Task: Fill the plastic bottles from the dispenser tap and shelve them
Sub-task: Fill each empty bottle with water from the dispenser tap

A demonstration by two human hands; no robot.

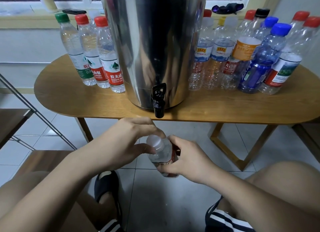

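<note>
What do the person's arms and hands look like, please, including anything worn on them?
The left forearm and right forearm are bare, with no sleeves in view. The left hand and right hand wear no gloves, and no watch, bracelet or ring shows. Dark shorts with white stripes show lower down.

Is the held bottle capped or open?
Capped: a white cap sits on the bottle, pinched by the left hand; the right hand grips the body.
</note>
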